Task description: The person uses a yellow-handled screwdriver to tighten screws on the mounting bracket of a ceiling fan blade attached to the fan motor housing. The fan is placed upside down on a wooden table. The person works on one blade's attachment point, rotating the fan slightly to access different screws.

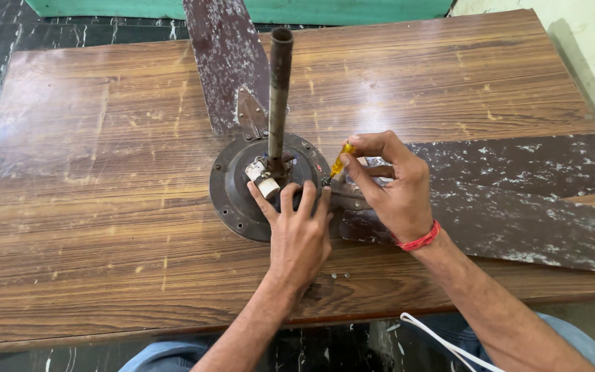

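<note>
An old brown ceiling fan motor [235,189] lies on the wooden table [105,172], its rusty down rod [279,89] standing upright from the hub. A small white part [263,180] sits beside the rod. My left hand [299,231] rests flat on the near side of the motor housing, fingers spread. My right hand [390,182] pinches a small yellow-handled screwdriver [341,160] whose tip meets the motor rim where a blade bracket joins.
One worn, speckled fan blade [225,55] runs toward the table's far edge, another [518,200] stretches right under my right forearm. A red thread band circles my right wrist. A white cord [442,341] hangs below the near table edge. Dark marble floor at left.
</note>
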